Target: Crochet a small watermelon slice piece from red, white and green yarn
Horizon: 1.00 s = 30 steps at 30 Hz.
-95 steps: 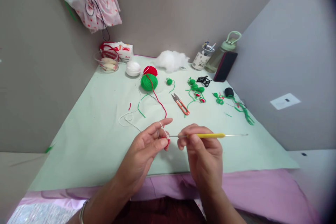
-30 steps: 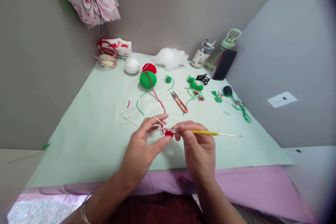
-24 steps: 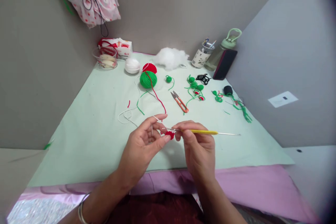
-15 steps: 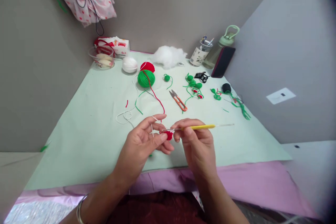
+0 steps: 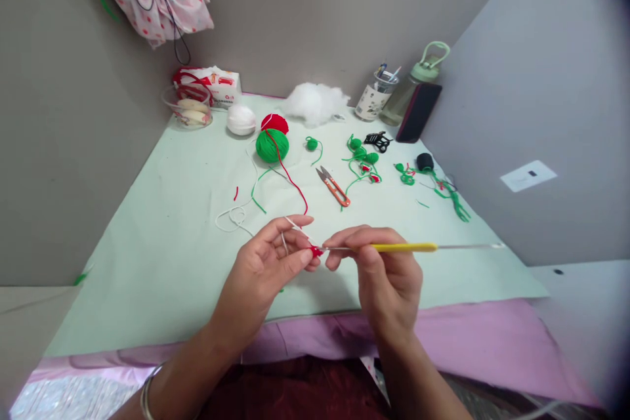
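Note:
Between thumb and fingertips, my left hand (image 5: pixel 268 262) pinches a small red crochet piece (image 5: pixel 316 251). White yarn (image 5: pixel 296 226) runs over its raised index finger. My right hand (image 5: pixel 381 269) grips a crochet hook (image 5: pixel 404 247) by its yellow handle, pen-like. The hook's metal shaft points left and its tip meets the red piece; the exact tip is too small to make out. Beyond my hands lie orange thread snips (image 5: pixel 333 188). A red strand leads back toward the green yarn ball (image 5: pixel 272 146) and the red yarn ball (image 5: pixel 274 123) behind it.
Along the back stand a white yarn ball (image 5: pixel 241 119), fluffy stuffing (image 5: pixel 315 104), a pen cup (image 5: pixel 377 98), a bottle (image 5: pixel 411 92) and a phone (image 5: pixel 418 113). Small green crocheted pieces (image 5: pixel 361 152), a black claw clip (image 5: pixel 378 141) and black yarn (image 5: pixel 424 163) lie at the right.
My right hand has moved right and turned, drawing the hook rightward, so more of its far end shows. My left hand stays nearly in place; less of the red piece shows.

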Each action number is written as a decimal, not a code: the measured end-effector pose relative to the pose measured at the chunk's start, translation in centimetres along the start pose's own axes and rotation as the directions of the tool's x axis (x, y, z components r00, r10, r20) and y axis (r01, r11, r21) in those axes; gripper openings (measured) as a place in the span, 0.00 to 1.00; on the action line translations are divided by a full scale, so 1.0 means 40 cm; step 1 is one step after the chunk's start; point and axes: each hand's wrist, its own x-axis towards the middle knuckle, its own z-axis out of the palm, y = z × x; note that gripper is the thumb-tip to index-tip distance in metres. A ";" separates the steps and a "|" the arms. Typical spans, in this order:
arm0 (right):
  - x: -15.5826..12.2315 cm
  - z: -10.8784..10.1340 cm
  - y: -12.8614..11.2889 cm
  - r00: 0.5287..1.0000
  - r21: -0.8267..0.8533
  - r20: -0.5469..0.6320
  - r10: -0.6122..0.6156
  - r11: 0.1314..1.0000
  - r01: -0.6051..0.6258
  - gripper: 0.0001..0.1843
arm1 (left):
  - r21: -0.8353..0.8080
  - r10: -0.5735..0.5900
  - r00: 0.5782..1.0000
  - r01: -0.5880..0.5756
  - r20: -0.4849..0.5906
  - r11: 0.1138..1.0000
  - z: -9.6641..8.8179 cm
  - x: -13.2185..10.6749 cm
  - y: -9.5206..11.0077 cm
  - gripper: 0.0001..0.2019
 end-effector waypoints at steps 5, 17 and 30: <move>-0.019 -0.003 0.007 0.984 -0.205 0.059 -0.168 0.963 0.177 0.14 | 0.044 0.027 0.999 -0.026 -0.020 0.999 0.002 -0.001 -0.011 0.17; 0.020 -0.005 0.020 0.997 0.147 -0.021 0.074 0.987 -0.070 0.09 | 0.207 0.032 0.998 -0.043 0.054 0.977 -0.004 0.003 0.018 0.16; 0.030 -0.031 0.010 0.996 0.170 0.061 0.060 0.983 -0.070 0.08 | 0.184 -0.084 0.962 0.036 0.259 0.982 -0.013 0.014 0.042 0.15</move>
